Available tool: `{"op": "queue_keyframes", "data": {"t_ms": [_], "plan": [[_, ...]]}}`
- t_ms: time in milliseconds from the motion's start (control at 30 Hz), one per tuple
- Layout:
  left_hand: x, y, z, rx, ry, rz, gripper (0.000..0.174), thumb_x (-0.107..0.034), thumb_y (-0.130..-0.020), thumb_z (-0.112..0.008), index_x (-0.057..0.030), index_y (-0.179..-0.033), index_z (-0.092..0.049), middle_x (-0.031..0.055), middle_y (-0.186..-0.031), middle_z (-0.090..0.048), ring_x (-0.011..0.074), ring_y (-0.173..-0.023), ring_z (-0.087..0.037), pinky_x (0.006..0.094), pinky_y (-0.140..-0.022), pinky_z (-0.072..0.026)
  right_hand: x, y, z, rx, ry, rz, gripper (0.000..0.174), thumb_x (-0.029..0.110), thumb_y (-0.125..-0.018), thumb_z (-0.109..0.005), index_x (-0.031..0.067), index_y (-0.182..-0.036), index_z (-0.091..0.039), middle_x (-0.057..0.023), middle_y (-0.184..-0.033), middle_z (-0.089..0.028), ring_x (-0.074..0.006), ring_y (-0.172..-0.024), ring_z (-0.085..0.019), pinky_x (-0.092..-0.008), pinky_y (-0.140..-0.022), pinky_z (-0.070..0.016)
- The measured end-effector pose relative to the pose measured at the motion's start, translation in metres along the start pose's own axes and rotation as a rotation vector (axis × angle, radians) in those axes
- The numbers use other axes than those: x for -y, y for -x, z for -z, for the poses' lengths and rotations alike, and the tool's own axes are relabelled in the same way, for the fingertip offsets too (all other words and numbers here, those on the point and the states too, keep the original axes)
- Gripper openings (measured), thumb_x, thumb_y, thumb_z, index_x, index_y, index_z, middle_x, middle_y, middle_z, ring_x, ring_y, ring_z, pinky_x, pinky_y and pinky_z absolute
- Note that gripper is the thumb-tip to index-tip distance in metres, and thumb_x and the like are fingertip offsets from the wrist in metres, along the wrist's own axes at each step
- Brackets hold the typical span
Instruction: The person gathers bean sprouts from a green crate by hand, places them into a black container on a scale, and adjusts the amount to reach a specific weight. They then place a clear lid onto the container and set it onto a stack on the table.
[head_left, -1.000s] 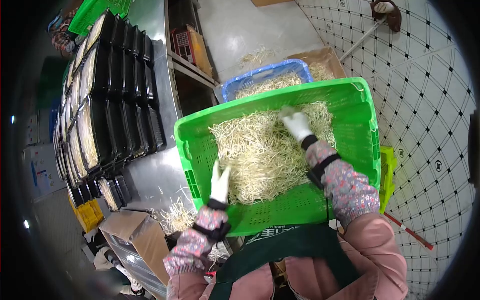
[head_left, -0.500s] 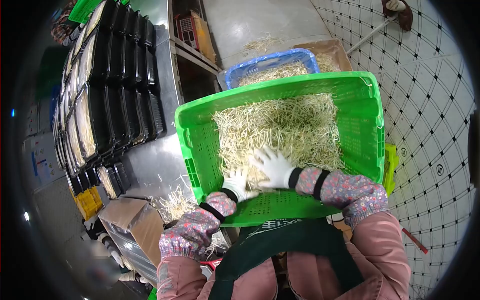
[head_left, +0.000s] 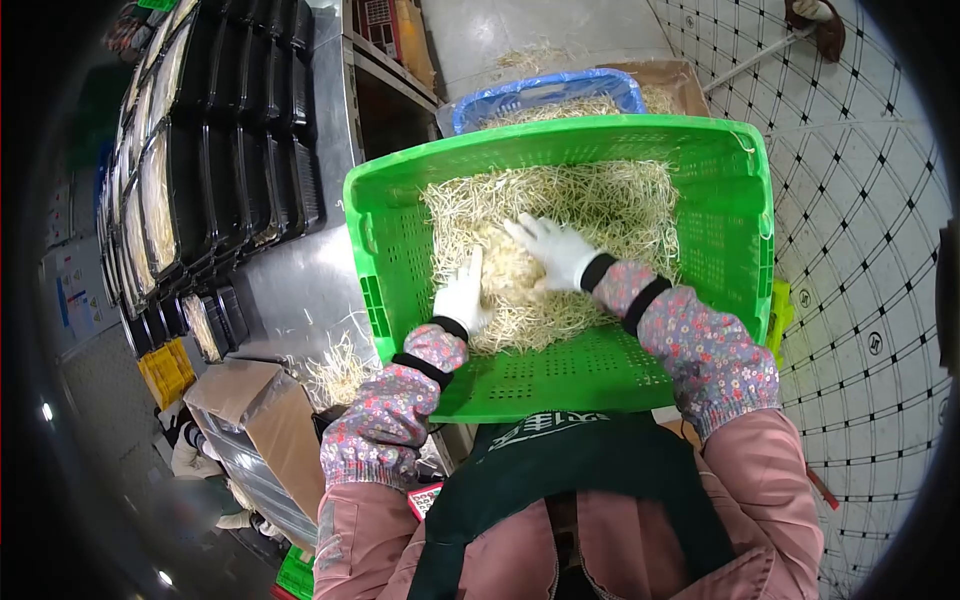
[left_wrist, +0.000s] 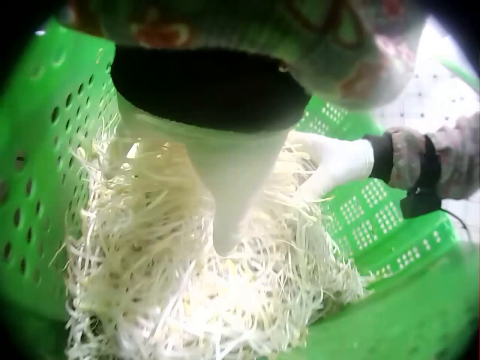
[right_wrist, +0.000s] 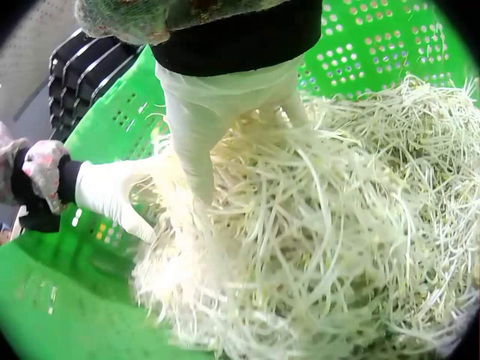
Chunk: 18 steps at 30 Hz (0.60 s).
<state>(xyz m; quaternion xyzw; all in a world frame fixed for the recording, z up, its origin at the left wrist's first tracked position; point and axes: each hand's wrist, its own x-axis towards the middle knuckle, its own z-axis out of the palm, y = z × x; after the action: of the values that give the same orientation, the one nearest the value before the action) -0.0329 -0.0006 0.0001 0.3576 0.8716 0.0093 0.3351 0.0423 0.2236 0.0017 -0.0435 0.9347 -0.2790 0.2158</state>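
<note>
Both hands wear white gloves and are inside a green perforated crate (head_left: 560, 385), on a bed of pale sprouts (head_left: 640, 215). The left hand (head_left: 461, 298) lies against the near left side of the sprouts, fingers pointing away from the body. From the right, the right hand (head_left: 556, 252) reaches in with fingers spread, on a loose heap of sprouts between the two hands. In the left wrist view, the left thumb points down over the sprouts (left_wrist: 202, 300). The right hand's (right_wrist: 225, 112) fingertips are partly buried in the right wrist view.
Stacked black trays (head_left: 235, 140) of sprouts stand at left on a metal table (head_left: 300, 285), with loose sprouts (head_left: 335, 375) near its edge. A blue basket (head_left: 545, 90) and a cardboard box (head_left: 680, 80) lie beyond the crate. Another cardboard box (head_left: 285, 425) is at lower left.
The right hand came back from the far side toward the left hand, then both moved slightly away from the body over the sprouts. The crate and surroundings sit higher in the head view.
</note>
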Motion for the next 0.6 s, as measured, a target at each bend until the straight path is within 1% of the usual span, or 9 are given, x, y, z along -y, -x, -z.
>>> {"op": "queue_keyframes", "data": {"t_ms": [67,167,267,333,367,400,467,500,600], "plan": [[-0.002,0.018,-0.013,0.171,-0.119,0.016,0.135,-0.032,-0.051,-0.09,-0.0119,-0.152,-0.003,0.0167,-0.156,-0.015,0.041,-0.139,-0.025,0.0589,-0.104,-0.0347,0.029,0.017,0.0,0.085,0.053,-0.035,0.122,0.038,-0.064,-0.082,0.0154,-0.153,-0.002,-0.0217,-0.157,-0.005,-0.0487,-0.138,-0.022,-0.0596,-0.103,-0.0347],[-0.013,0.027,-0.02,0.229,-0.193,0.068,0.135,-0.035,-0.048,-0.091,-0.013,-0.152,-0.007,0.0158,-0.157,-0.01,0.0434,-0.139,-0.022,0.062,-0.102,-0.0338,0.045,0.032,-0.047,0.088,0.297,0.037,0.116,0.035,-0.066,-0.079,0.0223,-0.154,-0.004,-0.0209,-0.158,-0.005,-0.0503,-0.137,-0.023,-0.0645,-0.1,-0.0347],[-0.006,0.017,-0.038,0.218,-0.32,0.052,0.118,-0.026,-0.059,-0.085,-0.0134,-0.152,-0.013,0.0161,-0.157,-0.009,0.0438,-0.138,-0.023,0.0648,-0.098,-0.0356,0.039,0.025,-0.078,-0.262,0.508,0.057,0.104,0.028,-0.072,-0.073,0.0287,-0.153,-0.008,-0.0199,-0.158,-0.004,-0.0495,-0.134,-0.028,-0.0679,-0.092,-0.0372],[0.008,0.006,-0.06,0.089,-0.259,0.06,0.096,-0.015,-0.069,-0.074,-0.0122,-0.149,-0.022,0.019,-0.156,-0.009,0.045,-0.133,-0.03,0.0612,-0.094,-0.0411,0.035,0.014,-0.061,-0.097,0.262,-0.004,0.094,0.015,-0.076,-0.065,0.0321,-0.152,-0.014,-0.0203,-0.157,-0.008,-0.047,-0.128,-0.036,-0.0621,-0.086,-0.0434],[0.012,0.004,-0.065,0.005,-0.205,0.064,0.083,-0.005,-0.072,-0.065,-0.0106,-0.145,-0.027,0.0222,-0.148,-0.026,0.0428,-0.124,-0.042,0.0526,-0.087,-0.0478,0.029,0.009,-0.054,-0.215,0.146,0.01,0.091,0.009,-0.075,-0.063,0.0306,-0.152,-0.018,-0.0208,-0.147,-0.031,-0.0421,-0.118,-0.047,-0.0536,-0.08,-0.0486],[0.014,0.002,-0.062,0.004,-0.211,0.061,0.083,-0.005,-0.072,-0.065,-0.0106,-0.145,-0.027,0.0222,-0.148,-0.026,0.0428,-0.124,-0.042,0.0526,-0.087,-0.0478,0.021,0.003,-0.052,-0.221,0.144,0.008,0.091,0.009,-0.075,-0.063,0.0306,-0.152,-0.018,-0.0208,-0.147,-0.031,-0.0421,-0.118,-0.047,-0.0536,-0.08,-0.0486],[0.02,-0.001,-0.055,0.06,-0.015,0.15,0.077,-0.009,-0.071,-0.067,-0.009,-0.14,-0.032,0.022,-0.126,-0.049,0.0391,-0.109,-0.055,0.0448,-0.081,-0.0513,0.01,-0.006,-0.049,-0.049,-0.043,0.003,0.089,0.01,-0.072,-0.066,0.0283,-0.15,-0.025,-0.02,-0.132,-0.046,-0.0389,-0.111,-0.053,-0.0462,-0.083,-0.0489],[0.021,0.001,-0.052,0.017,-0.027,0.124,0.067,-0.013,-0.07,-0.067,-0.008,-0.132,-0.04,0.0194,-0.104,-0.059,0.0369,-0.094,-0.062,0.044,-0.077,-0.0519,0.007,-0.005,-0.045,-0.132,-0.046,-0.02,0.084,0.01,-0.072,-0.067,0.0306,-0.146,-0.033,-0.0155,-0.114,-0.054,-0.0348,-0.101,-0.058,-0.0439,-0.079,-0.0494],[0.002,0.016,-0.005,0.026,0.003,0.046,0.053,-0.017,-0.071,-0.066,-0.0078,-0.12,-0.049,0.019,-0.098,-0.062,0.0368,-0.085,-0.064,0.0444,-0.075,-0.0521,-0.008,0.008,-0.013,-0.065,-0.202,-0.089,0.073,0.009,-0.079,-0.062,0.0319,-0.144,-0.038,-0.0131,-0.105,-0.057,-0.0308,-0.097,-0.06,-0.0425,-0.079,-0.0515]]}}
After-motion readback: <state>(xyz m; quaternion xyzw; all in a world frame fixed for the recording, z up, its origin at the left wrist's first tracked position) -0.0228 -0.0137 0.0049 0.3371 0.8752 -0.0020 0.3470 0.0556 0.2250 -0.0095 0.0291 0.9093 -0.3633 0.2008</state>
